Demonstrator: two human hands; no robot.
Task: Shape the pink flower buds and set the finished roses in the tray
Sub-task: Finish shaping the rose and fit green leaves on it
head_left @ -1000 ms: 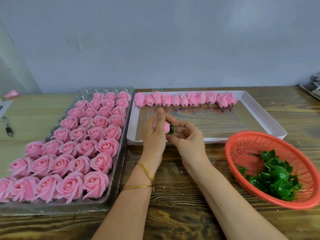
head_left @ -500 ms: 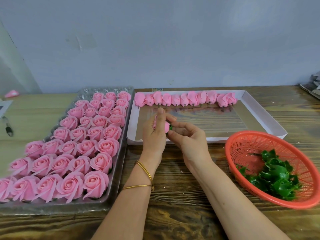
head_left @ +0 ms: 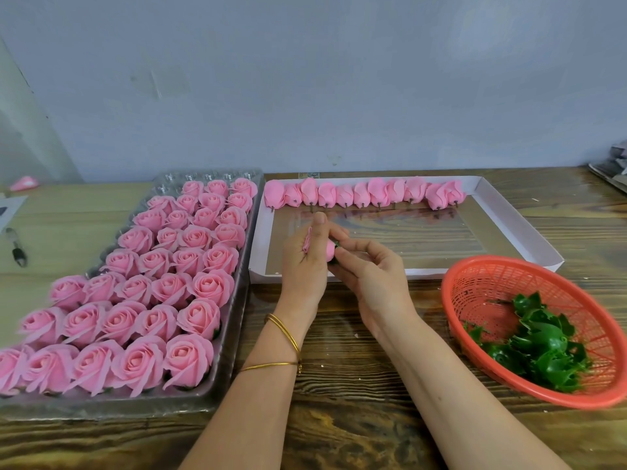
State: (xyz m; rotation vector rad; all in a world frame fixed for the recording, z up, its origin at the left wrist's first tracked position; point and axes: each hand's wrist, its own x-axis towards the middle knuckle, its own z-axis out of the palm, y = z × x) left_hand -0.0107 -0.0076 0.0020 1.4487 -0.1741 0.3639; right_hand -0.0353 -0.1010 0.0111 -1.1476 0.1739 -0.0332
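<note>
Fingers of the left hand curl around a pink bud while the right hand pinches its green base above the desk. Finished roses fill the tray at nine o'clock; a red basket sits at four o'clock.

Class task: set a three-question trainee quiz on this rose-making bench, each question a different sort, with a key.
1. True or false: the green leaf cups lie in the orange basket.
2. The opened roses sit in: A. the clear tray B. the orange basket C. a shelf.
3. Fill in: the left hand and right hand together hold one pink ____.
Key: 1 true; 2 A; 3 bud.
</note>
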